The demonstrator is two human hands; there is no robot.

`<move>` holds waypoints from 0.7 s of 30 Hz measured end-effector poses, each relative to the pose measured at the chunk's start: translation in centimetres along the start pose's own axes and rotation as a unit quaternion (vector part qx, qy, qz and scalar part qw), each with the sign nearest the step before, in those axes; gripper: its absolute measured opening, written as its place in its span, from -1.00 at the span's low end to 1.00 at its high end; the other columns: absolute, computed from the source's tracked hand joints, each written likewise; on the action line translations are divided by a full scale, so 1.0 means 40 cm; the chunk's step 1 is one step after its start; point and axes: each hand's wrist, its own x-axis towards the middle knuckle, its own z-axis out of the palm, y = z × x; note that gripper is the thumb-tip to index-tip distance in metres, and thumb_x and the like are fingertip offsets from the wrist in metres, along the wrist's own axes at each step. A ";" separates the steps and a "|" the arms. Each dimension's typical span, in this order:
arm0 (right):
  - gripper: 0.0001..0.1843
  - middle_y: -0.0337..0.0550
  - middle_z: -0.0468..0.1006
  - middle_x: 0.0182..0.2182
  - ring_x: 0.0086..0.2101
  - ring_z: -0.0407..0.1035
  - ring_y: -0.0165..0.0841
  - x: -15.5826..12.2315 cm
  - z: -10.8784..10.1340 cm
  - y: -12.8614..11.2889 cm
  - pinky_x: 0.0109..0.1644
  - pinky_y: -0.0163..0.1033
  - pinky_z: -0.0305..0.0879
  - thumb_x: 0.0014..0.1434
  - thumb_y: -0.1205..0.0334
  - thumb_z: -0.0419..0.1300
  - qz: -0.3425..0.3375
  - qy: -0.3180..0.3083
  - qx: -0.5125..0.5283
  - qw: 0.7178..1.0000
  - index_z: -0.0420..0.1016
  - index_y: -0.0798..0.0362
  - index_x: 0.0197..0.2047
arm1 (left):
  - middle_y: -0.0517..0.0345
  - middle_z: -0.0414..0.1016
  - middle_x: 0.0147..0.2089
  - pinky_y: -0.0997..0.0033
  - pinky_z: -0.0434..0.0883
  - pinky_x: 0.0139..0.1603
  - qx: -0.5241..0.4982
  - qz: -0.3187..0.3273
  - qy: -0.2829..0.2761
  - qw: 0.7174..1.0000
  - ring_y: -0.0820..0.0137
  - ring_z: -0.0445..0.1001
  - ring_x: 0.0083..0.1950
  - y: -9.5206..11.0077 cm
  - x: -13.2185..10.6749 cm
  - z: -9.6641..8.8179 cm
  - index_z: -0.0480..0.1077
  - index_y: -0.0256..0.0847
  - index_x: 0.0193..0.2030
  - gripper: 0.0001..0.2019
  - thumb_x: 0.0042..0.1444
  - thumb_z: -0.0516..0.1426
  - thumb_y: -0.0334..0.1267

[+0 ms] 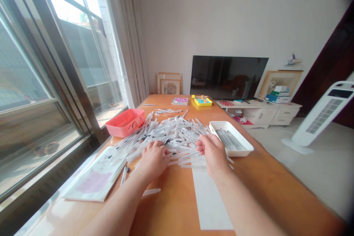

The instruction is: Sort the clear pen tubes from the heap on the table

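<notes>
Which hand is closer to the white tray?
Right. The right hand sits just beside the white tray; the left hand is farther off, on the pen pile.

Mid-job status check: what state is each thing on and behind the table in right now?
pen pile: loose, spread over the table
left hand: knuckles up, resting on the pen pile
right hand: fingers curled at the pile's edge, grip unclear
white tray: partly filled with pens
pink tray: open, contents unclear
television: screen dark
</notes>
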 end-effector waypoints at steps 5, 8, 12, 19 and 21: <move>-0.68 -0.15 0.59 -0.46 -0.50 0.41 -0.40 -0.001 0.002 0.000 -0.49 -0.36 0.27 0.11 -0.03 0.31 -0.003 -0.003 -0.003 1.000 0.41 0.05 -0.36 | -0.04 0.43 0.15 0.01 0.27 0.09 -0.031 -0.007 0.002 0.999 0.00 0.30 0.20 -0.007 -0.003 0.006 0.50 -0.12 -0.26 -0.85 0.17 0.11 -0.20; -0.70 -0.14 0.60 -0.46 -0.50 0.42 -0.41 0.000 0.003 -0.001 -0.50 -0.37 0.26 0.12 -0.01 0.30 -0.003 -0.003 -0.001 1.000 0.40 0.06 -0.36 | -0.06 0.43 0.16 -0.02 0.25 0.12 -0.043 0.000 0.038 0.998 0.00 0.30 0.20 -0.016 -0.002 0.002 0.50 -0.13 -0.25 -0.86 0.17 0.09 -0.26; -0.70 -0.13 0.61 -0.42 -0.48 0.46 -0.38 0.000 0.003 -0.005 -0.50 -0.37 0.27 0.12 0.01 0.31 -0.004 -0.005 0.018 1.000 0.40 0.06 -0.33 | -0.07 0.51 0.01 0.08 0.29 0.09 -0.129 0.031 0.095 0.987 0.10 0.41 0.06 -0.020 0.006 -0.021 0.46 -0.17 -0.22 -0.84 0.22 0.05 -0.28; -0.67 -0.13 0.62 -0.41 -0.47 0.48 -0.37 -0.003 -0.001 -0.018 -0.50 -0.37 0.29 0.08 -0.02 0.34 -0.029 0.006 0.050 0.998 0.43 0.06 -0.31 | 0.10 0.52 -0.29 0.36 0.34 -0.25 -0.431 -0.004 -0.013 0.902 0.32 0.45 -0.27 0.009 -0.002 -0.061 0.39 -0.18 -0.20 -0.81 0.26 0.07 -0.12; -0.67 -0.14 0.62 -0.42 -0.47 0.48 -0.36 -0.003 -0.003 -0.021 -0.50 -0.36 0.29 0.07 -0.03 0.35 -0.036 0.009 0.056 0.998 0.43 0.05 -0.32 | 0.10 0.53 -0.30 0.36 0.33 -0.23 -0.458 -0.014 -0.026 0.888 0.32 0.45 -0.25 0.013 -0.006 -0.064 0.40 -0.19 -0.21 -0.80 0.24 0.10 -0.10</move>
